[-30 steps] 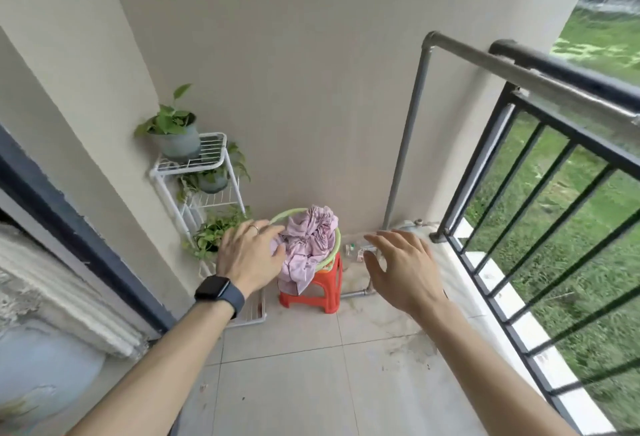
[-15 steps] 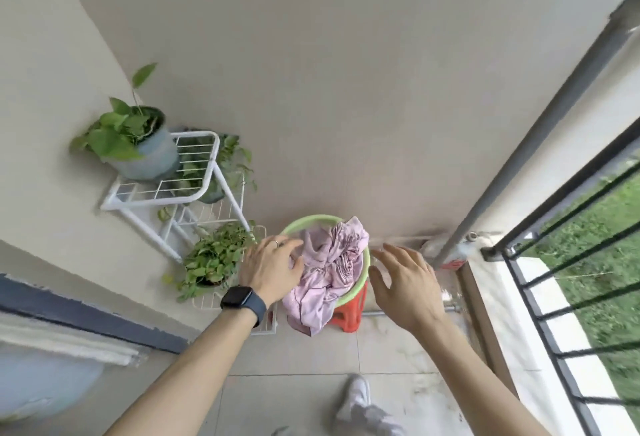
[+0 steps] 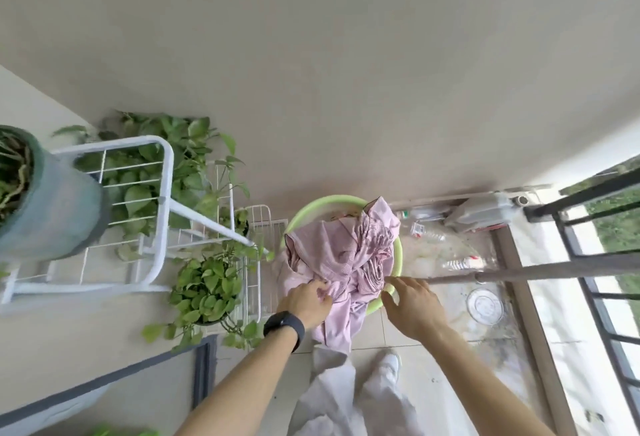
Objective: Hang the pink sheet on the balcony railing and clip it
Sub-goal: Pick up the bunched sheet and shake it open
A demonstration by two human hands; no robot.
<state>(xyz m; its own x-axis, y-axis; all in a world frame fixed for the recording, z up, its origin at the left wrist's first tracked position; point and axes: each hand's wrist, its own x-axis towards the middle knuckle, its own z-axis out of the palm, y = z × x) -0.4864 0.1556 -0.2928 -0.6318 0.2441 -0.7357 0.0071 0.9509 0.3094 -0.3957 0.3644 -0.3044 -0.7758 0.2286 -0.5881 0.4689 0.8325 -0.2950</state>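
Note:
A crumpled pink sheet [image 3: 341,255] lies heaped in a light green basin [image 3: 311,209] and spills over its near rim toward the floor. My left hand [image 3: 308,302], with a dark watch on the wrist, rests on the near left part of the sheet with its fingertips on the cloth. Over the basin's near right rim my right hand [image 3: 410,307] has its fingers spread, the fingertips touching the sheet's edge. The black balcony railing [image 3: 588,203] runs along the right side. No clip is visible.
A white wire plant rack [image 3: 162,200] with leafy potted plants [image 3: 207,283] stands left of the basin, and a grey-green pot [image 3: 52,207] sits at far left. A grey metal bar [image 3: 540,271] crosses from the right. Plastic bottles and a container [image 3: 485,212] lie by the wall.
The view has closed in and tipped down over the basin. Both hands have come down from above the basin onto the pink sheet.

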